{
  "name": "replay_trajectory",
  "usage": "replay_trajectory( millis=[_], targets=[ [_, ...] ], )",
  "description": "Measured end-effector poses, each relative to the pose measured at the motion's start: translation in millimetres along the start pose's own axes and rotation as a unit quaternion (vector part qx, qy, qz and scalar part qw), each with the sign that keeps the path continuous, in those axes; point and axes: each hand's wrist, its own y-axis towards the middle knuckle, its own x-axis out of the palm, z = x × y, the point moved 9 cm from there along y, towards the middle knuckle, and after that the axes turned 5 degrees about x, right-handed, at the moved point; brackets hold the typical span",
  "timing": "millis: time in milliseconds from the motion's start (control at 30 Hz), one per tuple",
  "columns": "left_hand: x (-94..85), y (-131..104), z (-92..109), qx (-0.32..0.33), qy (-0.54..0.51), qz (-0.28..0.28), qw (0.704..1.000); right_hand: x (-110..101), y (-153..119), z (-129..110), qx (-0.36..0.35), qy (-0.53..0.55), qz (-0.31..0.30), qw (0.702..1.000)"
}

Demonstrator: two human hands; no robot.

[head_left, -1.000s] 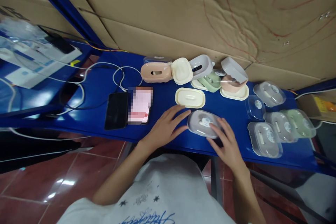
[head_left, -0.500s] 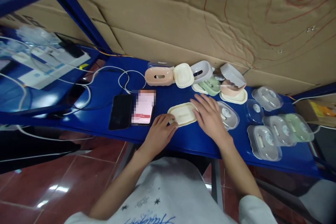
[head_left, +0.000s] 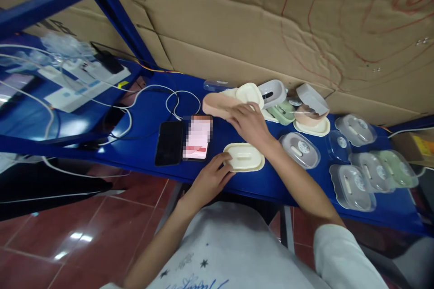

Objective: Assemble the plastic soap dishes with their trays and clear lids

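My left hand (head_left: 210,179) has its fingers closed on the left end of a cream oval tray (head_left: 244,157), low over the blue table. Farther back, my right hand (head_left: 249,124) grips the right end of a peach oval piece (head_left: 219,104), which is tilted. A cream lid-like piece (head_left: 250,94) lies just behind the right hand's fingers. To the right of it are a grey slotted piece (head_left: 272,93) and a green piece (head_left: 284,112). A grey case with a clear cover (head_left: 300,150) sits right of the tray.
Two phones, a dark one (head_left: 168,143) and a lit one (head_left: 197,137), lie left of the tray. Several covered cases (head_left: 352,186) stand at the right. White cables and a power strip (head_left: 86,83) are at the left. Cardboard (head_left: 237,22) rises behind.
My right hand has left the cream tray, moved back and left, and taken hold of the peach piece, which is now tilted. My left hand stays at the tray. The view has shifted slightly.
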Motion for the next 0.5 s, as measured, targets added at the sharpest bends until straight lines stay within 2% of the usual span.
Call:
replay_trajectory(
  millis=[133, 200, 267, 333, 400, 500],
  targets=[
    [-13.1, -7.2, -0.5, -0.001, -0.073, 0.016, 0.997, -41.3, -105.5, -2.3, 0.012, 0.072, 0.066, 0.995],
    [-20.6, -7.1, -0.2, -0.022, -0.128, 0.029, 0.991, -55.4, -153.6, 2.9, 0.053, 0.096, 0.107, 0.988],
    [-24.0, -2.2, 0.2, -0.049, -0.182, 0.031, 0.982, -65.2, -190.7, 10.3, 0.108, 0.111, 0.153, 0.976],
    [-22.0, 7.6, -1.3, -0.08, -0.216, 0.027, 0.973, -71.8, -215.8, 15.9, 0.157, 0.105, 0.201, 0.961],
    [-17.2, 19.8, -9.0, -0.122, -0.223, 0.035, 0.967, -74.0, -229.1, 17.7, 0.182, 0.09, 0.234, 0.951],
    [-8.5, 34.6, -28.6, -0.189, -0.188, 0.06, 0.962, -66.9, -231.1, 15.8, 0.171, 0.082, 0.232, 0.954]
  ],
)
